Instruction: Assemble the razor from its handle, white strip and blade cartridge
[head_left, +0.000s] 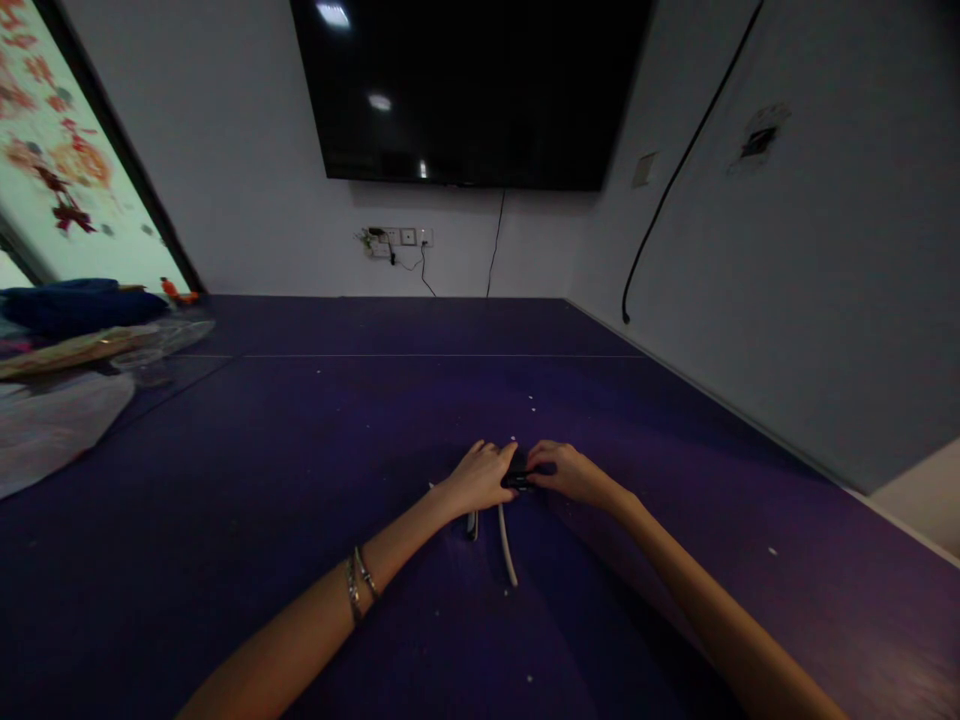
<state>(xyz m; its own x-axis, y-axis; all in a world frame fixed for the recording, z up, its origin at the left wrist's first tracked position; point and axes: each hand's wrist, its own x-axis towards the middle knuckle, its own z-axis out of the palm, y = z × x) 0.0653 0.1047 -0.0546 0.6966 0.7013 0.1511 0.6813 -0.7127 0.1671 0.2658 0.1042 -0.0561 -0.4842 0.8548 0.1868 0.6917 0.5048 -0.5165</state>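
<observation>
A small black object (518, 481) sits between my two hands, low over the purple surface; its kind is too small to tell. My left hand (481, 477), with two bracelets on its wrist, grips it from the left with thumb and fingers. From the right, the bent fingers of my right hand (564, 471) close on its other end. Beneath my left hand a white cable-like strip (507, 548) runs toward me, its upper end hidden by the hand. Just left of it lies a short tool-like piece (472, 526), partly covered by my left wrist.
The purple surface (337, 430) carries scattered white bits. Bags and blue cloth (82, 305) lie at the left. A wall-mounted television (480, 90) hangs above power sockets (405, 237). A black cable (671, 185) hangs down the right wall.
</observation>
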